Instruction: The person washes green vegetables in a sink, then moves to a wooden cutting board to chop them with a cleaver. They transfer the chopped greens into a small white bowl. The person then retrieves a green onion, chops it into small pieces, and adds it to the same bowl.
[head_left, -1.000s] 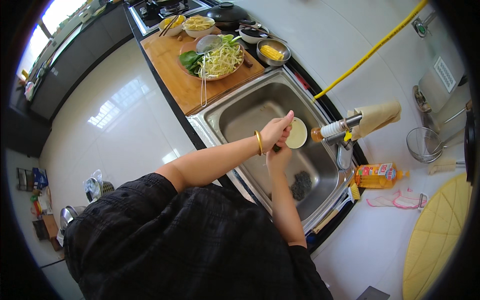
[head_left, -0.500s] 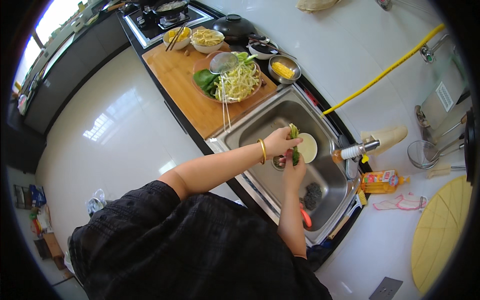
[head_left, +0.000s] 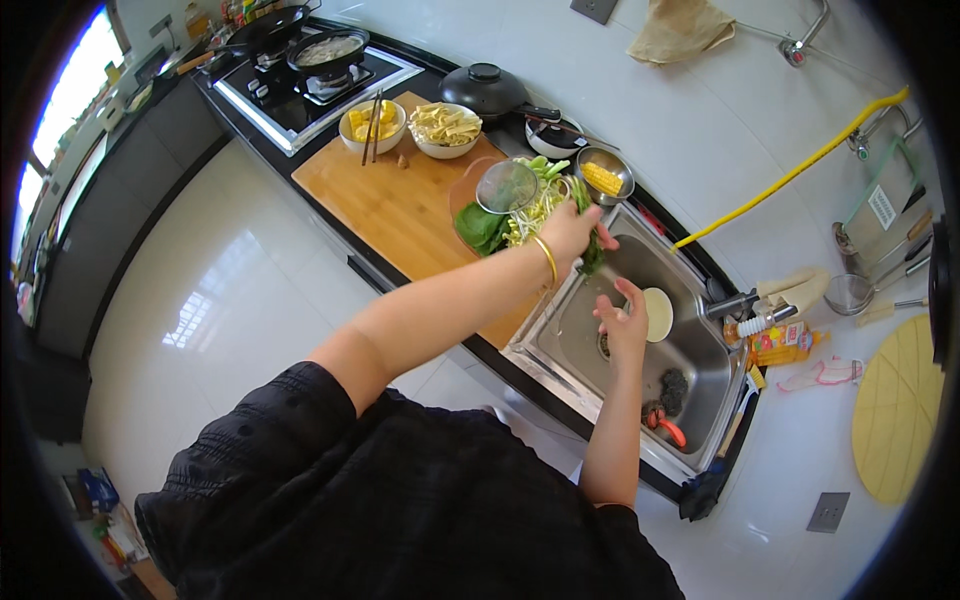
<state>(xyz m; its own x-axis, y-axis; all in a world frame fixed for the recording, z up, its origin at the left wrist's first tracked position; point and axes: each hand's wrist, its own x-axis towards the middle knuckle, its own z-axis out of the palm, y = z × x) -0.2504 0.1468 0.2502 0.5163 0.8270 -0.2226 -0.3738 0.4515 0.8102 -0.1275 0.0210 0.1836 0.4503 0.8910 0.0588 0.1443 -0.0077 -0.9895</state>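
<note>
My left hand (head_left: 572,234), with a gold bangle at the wrist, is closed on a bunch of leafy greens (head_left: 593,258) by the plate's right side, at the sink's edge. Beneath that hand, partly hidden by it, are bean sprouts (head_left: 525,231) and dark green leaves (head_left: 481,228) on a brownish plate (head_left: 462,192). A round mesh strainer (head_left: 507,186) rests on top of this food. Over the sink basin (head_left: 632,262) my right hand (head_left: 626,318) is empty, its fingers apart. Close to it in the sink lies a pale round bowl (head_left: 658,315).
Bowls of yellow pieces (head_left: 361,133) and pale strips (head_left: 446,131) stand on the wooden board (head_left: 375,215). Corn (head_left: 602,178) sits in a metal bowl. A dark scourer (head_left: 673,391) and a red-handled tool (head_left: 668,428) lie in the sink, near the faucet (head_left: 735,304).
My left hand has carried the greens away from the sink's middle toward the plate. My right hand has let go of them and opened. The view has shifted.
</note>
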